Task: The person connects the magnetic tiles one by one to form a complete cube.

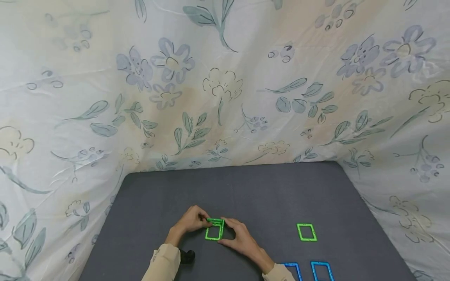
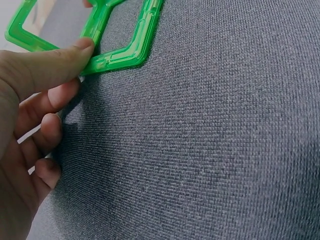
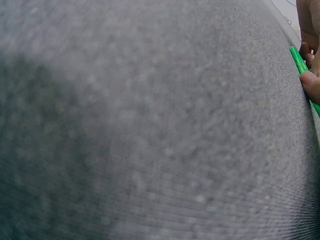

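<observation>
Several green square frames are joined at their edges in the middle of the table; one green frame lies flat and others stand up at its back and right edges. My left hand pinches the back left corner between thumb and fingers. In the left wrist view the left thumb presses on the green frames, the other fingers curled below. My right hand holds the right side, thumb near the front corner and fingers at the back. Only its fingertips and a green edge show in the right wrist view.
A separate green square frame lies to the right on the dark table. Two blue frames lie near the front right, one partly behind the right sleeve. A black object is by the left sleeve. Floral cloth hangs behind.
</observation>
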Motion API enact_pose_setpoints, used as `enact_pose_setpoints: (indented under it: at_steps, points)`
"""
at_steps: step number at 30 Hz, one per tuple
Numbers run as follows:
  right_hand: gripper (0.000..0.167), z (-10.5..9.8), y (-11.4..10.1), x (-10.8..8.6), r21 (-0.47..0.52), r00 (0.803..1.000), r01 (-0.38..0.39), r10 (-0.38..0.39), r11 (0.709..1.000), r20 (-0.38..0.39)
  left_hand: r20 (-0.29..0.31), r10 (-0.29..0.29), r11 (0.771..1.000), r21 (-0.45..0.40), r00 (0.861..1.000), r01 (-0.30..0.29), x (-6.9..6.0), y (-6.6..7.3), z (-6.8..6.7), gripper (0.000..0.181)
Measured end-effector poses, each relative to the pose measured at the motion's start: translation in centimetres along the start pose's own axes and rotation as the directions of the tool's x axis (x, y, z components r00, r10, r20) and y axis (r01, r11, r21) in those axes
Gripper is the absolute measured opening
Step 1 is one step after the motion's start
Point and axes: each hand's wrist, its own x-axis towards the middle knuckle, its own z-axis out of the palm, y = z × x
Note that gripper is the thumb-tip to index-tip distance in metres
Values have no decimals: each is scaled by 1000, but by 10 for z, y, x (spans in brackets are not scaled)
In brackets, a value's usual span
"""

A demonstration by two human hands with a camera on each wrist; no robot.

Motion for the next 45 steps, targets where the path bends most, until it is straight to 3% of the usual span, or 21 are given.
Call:
enact_pose_setpoints:
  at_steps: [5,12,18,23,26,28,30,32,34,36,38,40,41,45]
  points:
    - [75,0,0,-1,3,1000,-9,8,1000,10,0,15,1000,8,1000,-15,-2,-1,1,4]
    - [78,0,1,-2,-19,999,35,-35,999,-3,8,84,995,56,996,-84,-4,-4,4,7]
    - [77,1,0,-2,-13,1000,18,-17,1000,11,2,92,993,71,996,-92,-5,-6,3,8]
    - [77,2,1,-2,-22,1000,-9,10,1000,28,14,76,984,161,997,-77,-6,-2,-2,9]
    - [77,2,1,-2,-36,1000,-4,5,999,28,15,85,965,247,996,-86,-6,7,-10,20]
    - [77,2,2,-1,-47,1000,5,-3,999,28,12,121,943,313,993,-118,-4,18,-16,29]
    - [77,3,2,-1,-48,1000,4,-2,999,30,21,197,904,383,980,-190,-1,29,-20,31]
    - [76,2,3,-1,-44,1000,-2,3,999,30,59,290,838,466,955,-284,4,41,-23,28]
    - [74,1,2,-1,-28,999,-9,10,1000,35,115,367,758,537,923,-369,9,50,-23,22]
    - [73,1,2,-1,-18,999,-7,8,1000,45,177,402,679,601,899,-422,14,57,-22,16]
    - [72,1,1,-2,-11,999,-3,4,1000,54,228,397,623,645,889,-443,17,61,-20,12]
    - [73,1,1,-1,-8,998,-2,2,1000,61,263,371,594,669,890,-446,20,62,-19,10]
    - [73,1,1,-1,-10,998,-1,2,1000,63,275,357,591,673,893,-444,21,63,-19,10]
    - [72,2,2,0,-16,998,-1,2,1000,65,317,330,599,657,889,-457,24,66,-21,9]
